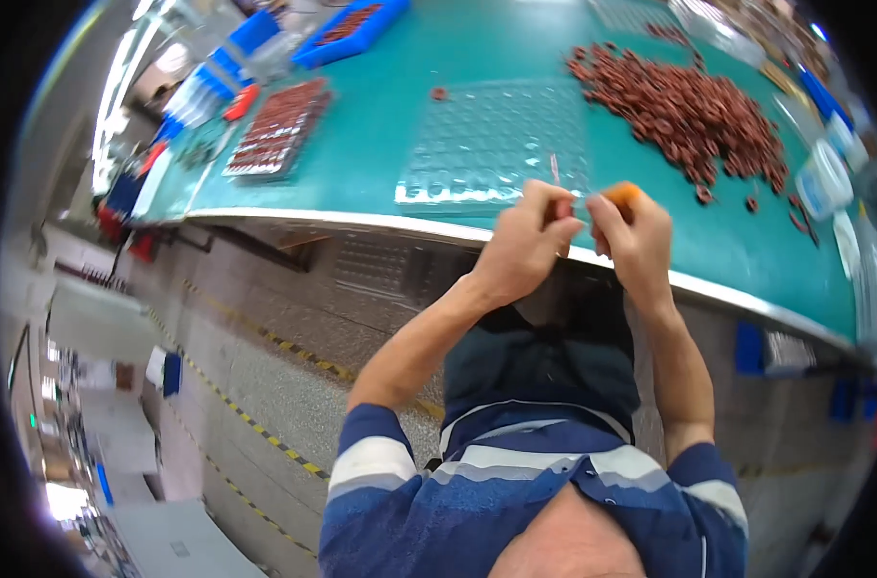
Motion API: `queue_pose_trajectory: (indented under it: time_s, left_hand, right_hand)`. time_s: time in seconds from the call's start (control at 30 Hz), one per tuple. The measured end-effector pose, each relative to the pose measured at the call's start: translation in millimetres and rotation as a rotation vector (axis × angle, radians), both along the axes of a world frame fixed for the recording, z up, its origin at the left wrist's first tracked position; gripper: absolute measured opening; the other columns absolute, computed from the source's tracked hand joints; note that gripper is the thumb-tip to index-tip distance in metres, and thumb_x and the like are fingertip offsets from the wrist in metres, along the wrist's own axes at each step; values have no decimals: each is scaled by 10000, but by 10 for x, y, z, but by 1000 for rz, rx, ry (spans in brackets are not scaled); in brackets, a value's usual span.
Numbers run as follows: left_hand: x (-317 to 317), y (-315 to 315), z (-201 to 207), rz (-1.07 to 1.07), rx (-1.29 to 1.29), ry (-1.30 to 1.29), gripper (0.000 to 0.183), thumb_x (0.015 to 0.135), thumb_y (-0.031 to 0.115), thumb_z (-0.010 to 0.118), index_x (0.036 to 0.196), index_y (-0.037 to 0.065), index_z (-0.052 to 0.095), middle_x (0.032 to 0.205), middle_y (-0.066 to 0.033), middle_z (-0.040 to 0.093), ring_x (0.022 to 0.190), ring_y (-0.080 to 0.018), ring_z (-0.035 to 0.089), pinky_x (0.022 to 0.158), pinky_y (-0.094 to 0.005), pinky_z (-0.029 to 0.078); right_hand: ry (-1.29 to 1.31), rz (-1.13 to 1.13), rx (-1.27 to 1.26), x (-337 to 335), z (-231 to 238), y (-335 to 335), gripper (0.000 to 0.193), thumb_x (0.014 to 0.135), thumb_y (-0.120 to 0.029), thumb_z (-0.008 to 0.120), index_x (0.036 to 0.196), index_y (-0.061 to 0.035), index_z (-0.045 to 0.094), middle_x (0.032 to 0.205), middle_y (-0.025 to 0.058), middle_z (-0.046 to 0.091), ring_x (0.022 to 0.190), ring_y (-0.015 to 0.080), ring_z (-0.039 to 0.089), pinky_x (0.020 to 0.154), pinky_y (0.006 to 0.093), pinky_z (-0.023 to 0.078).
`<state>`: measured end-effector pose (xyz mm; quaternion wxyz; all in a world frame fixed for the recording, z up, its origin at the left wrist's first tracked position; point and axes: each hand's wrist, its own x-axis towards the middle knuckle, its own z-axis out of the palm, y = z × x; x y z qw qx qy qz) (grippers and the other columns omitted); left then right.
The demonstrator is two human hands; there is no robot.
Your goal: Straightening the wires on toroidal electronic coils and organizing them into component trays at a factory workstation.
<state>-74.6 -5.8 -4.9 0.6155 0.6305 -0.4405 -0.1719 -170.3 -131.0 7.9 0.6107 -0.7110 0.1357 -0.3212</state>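
Note:
Both hands are raised close together over the near edge of the green work table. My left hand (527, 246) is closed in a pinch on a small reddish part; a thin pale strip or wire sticks up from its fingers. Beside it, my right hand (638, 241) is closed around an orange-handled tool (622, 194), whose tip is too small to make out. Just beyond the hands lies a clear plastic tray (486, 130) with rows of round pockets. One reddish-brown ring-shaped part (438, 93) rests at its far left corner.
A large heap of reddish-brown ring-shaped parts (684, 116) spreads at the right, near a white tub (824, 180). To the left stands a stack of filled trays (276, 133). A blue bin (361, 36) of parts is farther back. The table's pale edge (361, 222) runs in front of me.

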Motion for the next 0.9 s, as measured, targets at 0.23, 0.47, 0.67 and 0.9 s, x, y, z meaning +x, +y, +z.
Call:
queue_pose_trajectory:
  time_s: [0.23,0.47,0.67,0.9]
  left_hand:
    - [-78,-131,-338,-206,-350,443,300,992,195,433,1204,-8,372,867,-103,553,738,-196,586,664,-299,485]
    - [-44,-86,-326,-53,-170,472,262,966,151,490,1135,-47,519,730,-33,558,630,-96,542,638,-228,453]
    - [-14,-110,-316,-27,-284,572,212,962,137,486,1075,-31,549,693,-29,542,587,-100,527,574,-233,441]
    - [-3,-1,-371,-11,-213,524,188,950,129,494,1055,-15,553,674,-24,510,533,-102,515,504,-228,439]
  right_hand:
    - [-38,183,123,17,-103,-113,216,900,-202,639,840,2,604,616,5,563,482,47,485,418,177,347]
    - [69,80,93,73,-210,24,226,868,-169,677,838,47,619,616,23,603,508,60,520,464,189,416]
    - [-17,-19,61,232,-327,-61,372,783,-234,771,999,22,610,889,52,605,723,95,577,599,221,457]
    - [-157,-69,-857,177,-63,-11,319,726,-104,742,1026,-33,659,1076,109,567,1018,297,522,856,367,435]
